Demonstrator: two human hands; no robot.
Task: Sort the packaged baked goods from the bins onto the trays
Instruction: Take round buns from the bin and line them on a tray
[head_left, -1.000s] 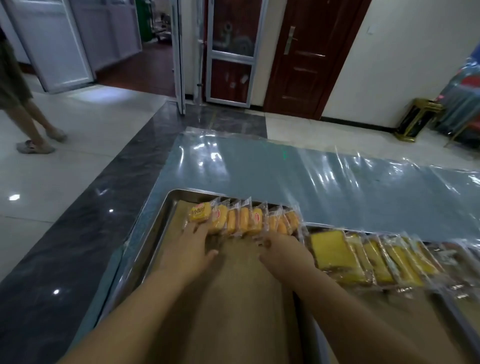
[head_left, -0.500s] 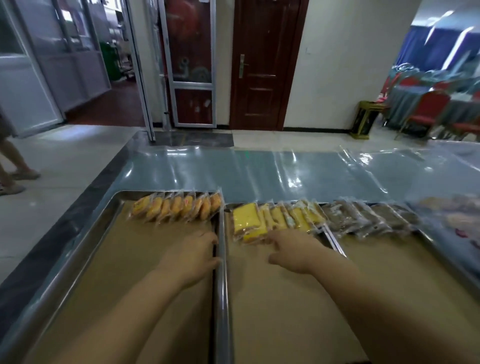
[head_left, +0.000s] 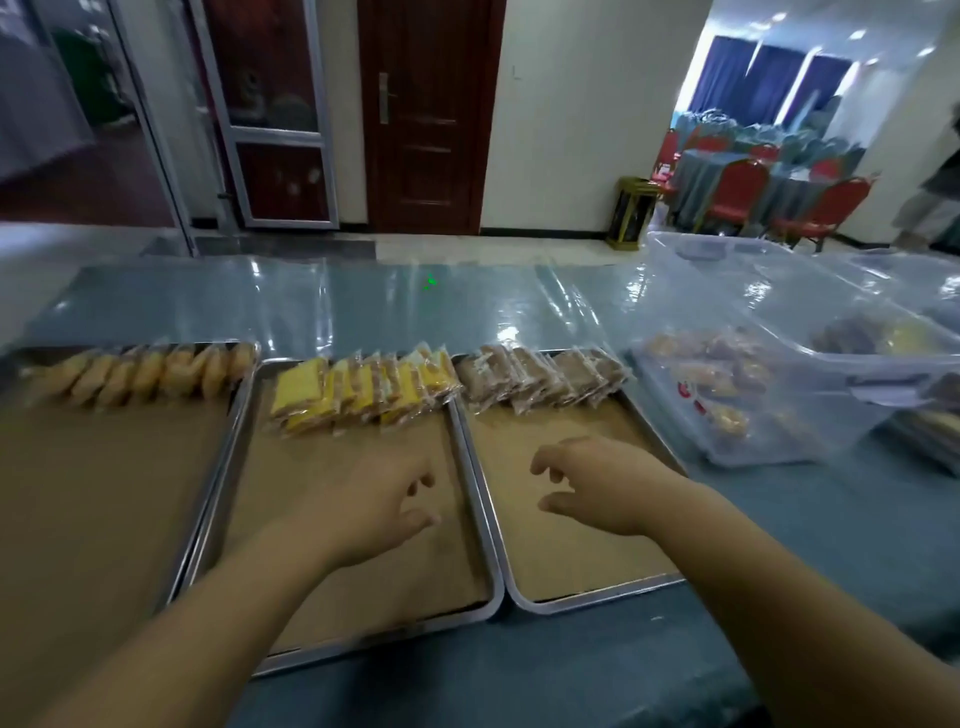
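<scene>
Three shallow metal trays lined with brown paper sit side by side on the blue-grey, film-covered bench (head_left: 363, 306), and both grips hang over them with nothing in them. The left grip (head_left: 382, 499) hovers above the bare paper of the middle tray (head_left: 311, 467), fingers loosely curled and released. The right grip (head_left: 597, 483) hovers likewise above the right tray (head_left: 571, 566), thumb and fingers apart and slack, grasping nothing. Beyond the left grip, along the far end of its tray, lies a row of yellow cake slices in clear wrappers (head_left: 358, 389), overlapping one another. Beyond the right grip, at the far end of that tray, a similar row of brown wrapped cakes (head_left: 540, 382) leans shingled together. Well to the left of the left grip, the left tray (head_left: 104, 493) carries a row of round orange wrapped cakes (head_left: 150, 371) at its far end. To the right of the right grip and a little beyond it stands a clear plastic bin (head_left: 753, 415) holding more wrapped baked goods, blurred through its wall. A second clear bin (head_left: 909, 332) stands behind it — touching or just apart, I cannot tell.
</scene>
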